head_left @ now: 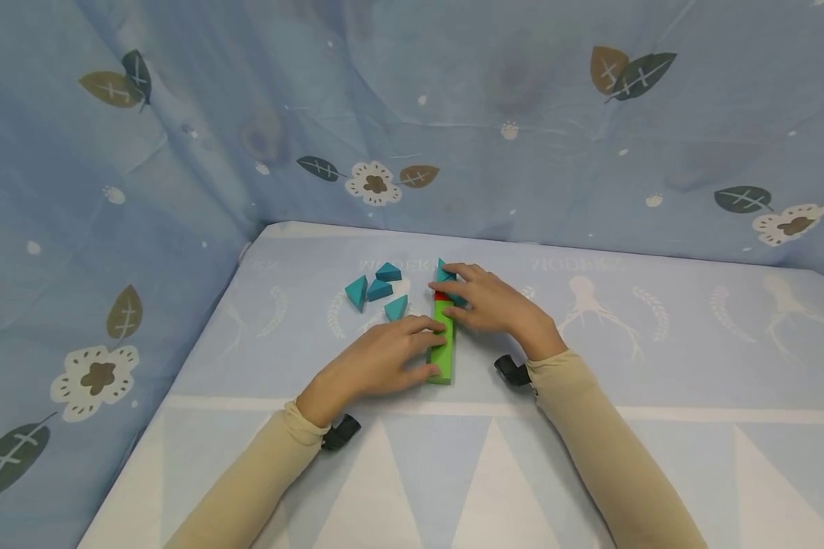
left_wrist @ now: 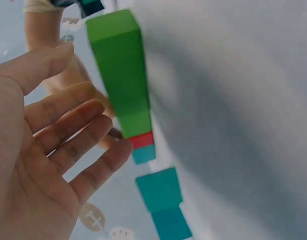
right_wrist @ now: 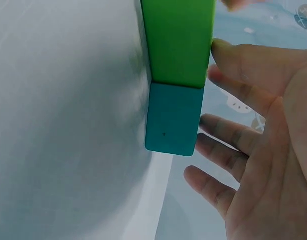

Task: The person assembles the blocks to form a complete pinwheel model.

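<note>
A long green block lies on the cloth with a red piece at its far end and teal pieces beyond. My left hand rests against the green block's left side, fingers spread and slightly bent. On the far right side, my right hand has its fingertips over the red and teal pieces. In the left wrist view the left hand is spread beside the green block. The right wrist view shows the right hand with extended fingers beside a teal block and the green one.
Several loose teal triangular blocks lie left of the row. Patterned blue cloth covers the table, and a hanging patterned cloth rises behind and at the left. Dark wrist devices sit under both wrists.
</note>
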A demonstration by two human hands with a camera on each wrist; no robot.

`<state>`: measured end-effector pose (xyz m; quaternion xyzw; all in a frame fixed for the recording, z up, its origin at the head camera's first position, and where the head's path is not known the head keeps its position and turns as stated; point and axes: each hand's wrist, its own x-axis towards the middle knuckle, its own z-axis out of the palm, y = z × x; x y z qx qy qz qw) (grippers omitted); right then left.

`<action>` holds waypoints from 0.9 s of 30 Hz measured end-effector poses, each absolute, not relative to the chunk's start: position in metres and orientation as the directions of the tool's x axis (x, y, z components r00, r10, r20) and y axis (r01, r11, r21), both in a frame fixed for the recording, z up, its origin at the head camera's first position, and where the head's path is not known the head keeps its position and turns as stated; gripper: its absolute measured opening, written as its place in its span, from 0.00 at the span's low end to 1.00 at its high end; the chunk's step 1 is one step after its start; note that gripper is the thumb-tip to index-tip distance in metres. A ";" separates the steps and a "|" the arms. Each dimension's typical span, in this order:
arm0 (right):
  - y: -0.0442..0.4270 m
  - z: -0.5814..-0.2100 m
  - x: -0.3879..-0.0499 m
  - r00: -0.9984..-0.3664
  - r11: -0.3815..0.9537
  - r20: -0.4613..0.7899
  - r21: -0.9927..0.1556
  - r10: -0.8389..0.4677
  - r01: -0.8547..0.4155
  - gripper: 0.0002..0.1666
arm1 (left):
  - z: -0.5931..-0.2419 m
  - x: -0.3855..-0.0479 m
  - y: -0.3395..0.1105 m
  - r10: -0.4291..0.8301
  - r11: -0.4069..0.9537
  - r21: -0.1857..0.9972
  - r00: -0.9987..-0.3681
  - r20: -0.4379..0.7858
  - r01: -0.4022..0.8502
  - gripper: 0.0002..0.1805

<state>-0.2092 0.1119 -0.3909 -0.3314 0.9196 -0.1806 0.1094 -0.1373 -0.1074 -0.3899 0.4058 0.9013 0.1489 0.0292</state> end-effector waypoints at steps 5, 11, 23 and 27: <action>0.113 -0.387 -0.205 -0.774 0.735 -0.065 -0.372 -0.630 -0.567 0.33 | -0.380 -0.161 -0.123 0.685 0.662 0.323 -0.721 0.108 0.677 0.21; 0.104 -0.382 -0.183 -0.750 0.729 -0.029 -0.263 -0.661 -0.632 0.33 | -0.381 -0.209 -0.155 0.500 0.769 0.368 -0.850 0.164 0.523 0.18; 0.095 -0.391 -0.143 -0.724 0.710 0.049 -0.159 -0.688 -0.686 0.34 | -0.391 -0.247 -0.166 0.407 0.802 0.485 -0.913 -0.016 0.349 0.20; 0.098 -0.395 -0.142 -0.729 0.717 0.034 -0.156 -0.683 -0.679 0.37 | -0.394 -0.248 -0.165 0.409 0.805 0.481 -0.912 -0.023 0.349 0.16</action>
